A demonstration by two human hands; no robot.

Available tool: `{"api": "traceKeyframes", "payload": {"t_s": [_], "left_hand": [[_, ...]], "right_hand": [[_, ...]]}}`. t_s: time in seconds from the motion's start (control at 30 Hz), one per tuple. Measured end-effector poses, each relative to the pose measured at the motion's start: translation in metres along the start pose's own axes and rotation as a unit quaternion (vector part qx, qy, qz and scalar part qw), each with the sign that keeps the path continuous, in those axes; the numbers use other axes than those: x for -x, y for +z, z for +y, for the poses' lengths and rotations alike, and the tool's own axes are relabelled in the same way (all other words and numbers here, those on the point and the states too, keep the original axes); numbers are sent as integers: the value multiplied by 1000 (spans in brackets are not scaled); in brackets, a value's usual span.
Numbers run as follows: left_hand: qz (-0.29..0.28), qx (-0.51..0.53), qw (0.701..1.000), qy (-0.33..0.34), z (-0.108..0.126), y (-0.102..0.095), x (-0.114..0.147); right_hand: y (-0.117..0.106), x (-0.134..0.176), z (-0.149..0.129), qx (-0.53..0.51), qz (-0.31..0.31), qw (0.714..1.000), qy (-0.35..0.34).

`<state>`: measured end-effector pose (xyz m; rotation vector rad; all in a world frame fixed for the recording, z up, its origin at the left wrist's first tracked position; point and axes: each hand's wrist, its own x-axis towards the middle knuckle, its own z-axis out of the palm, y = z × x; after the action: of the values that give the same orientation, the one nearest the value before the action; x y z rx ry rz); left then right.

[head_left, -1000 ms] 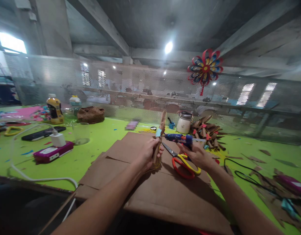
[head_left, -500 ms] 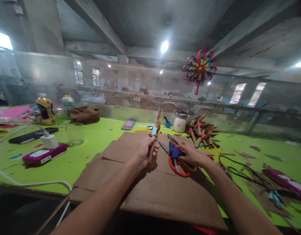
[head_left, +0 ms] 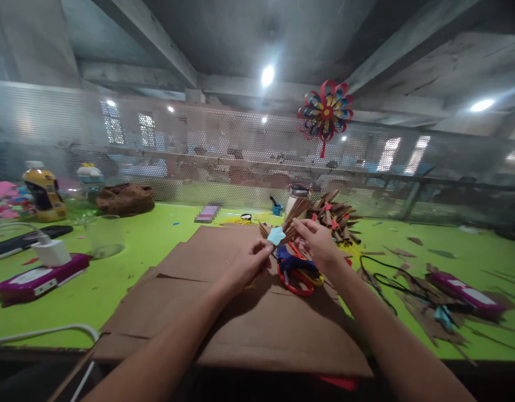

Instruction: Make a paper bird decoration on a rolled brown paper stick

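Observation:
A pleated brown paper piece (head_left: pixel 297 215), with a light blue paper star (head_left: pixel 276 235) on its front, is between my two hands. My left hand (head_left: pixel 254 261) is closed on its lower end, thumb just under the star. On the other side, my right hand (head_left: pixel 318 241) pinches the pleats near the upper right with thumb and forefinger. Red-handled scissors (head_left: pixel 297 287) with a blue wrapping lie on the brown cardboard sheets (head_left: pixel 257 335) below my right hand. A yellow handle shows beside them; their blades are mostly hidden.
Behind my right hand is a pile of pleated brown paper pieces (head_left: pixel 335 215), beside a white jar (head_left: pixel 294 198). Black cord (head_left: pixel 378 279), scraps and a purple device (head_left: pixel 466 293) lie right. A clear cup (head_left: pixel 104 237), a purple power strip (head_left: pixel 43 276) and a yellow bottle (head_left: pixel 46 192) stand left.
My right hand has left the scissors and moved up to the pleated paper. The paper has turned, so the blue star faces me and the pleats spread. My view has swung right.

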<state>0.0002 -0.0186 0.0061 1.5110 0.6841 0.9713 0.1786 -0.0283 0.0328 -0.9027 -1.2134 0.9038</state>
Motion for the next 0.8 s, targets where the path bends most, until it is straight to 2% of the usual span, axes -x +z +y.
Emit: {"api": "traceKeyframes", "payload": {"t_s": [0.17,0.3,0.47,0.67,0.8], "left_hand": [[1,25,999,-28,1,2,0],[13,63,997,-48,2,2,2],[23,91,994,-54,4,-1,2],[35,113,991,-56,3,-4,1],[52,122,990,-45,1,-5,0]], "right_hand": [[-3,0,3,-72,15,997,16],[0,3,1,-78,4,997,2],[4,8,2,-26,-12,999,-40],[10,14,10,84,-18,990,-111],[19,21,11,95,-31,984,-146]]}}
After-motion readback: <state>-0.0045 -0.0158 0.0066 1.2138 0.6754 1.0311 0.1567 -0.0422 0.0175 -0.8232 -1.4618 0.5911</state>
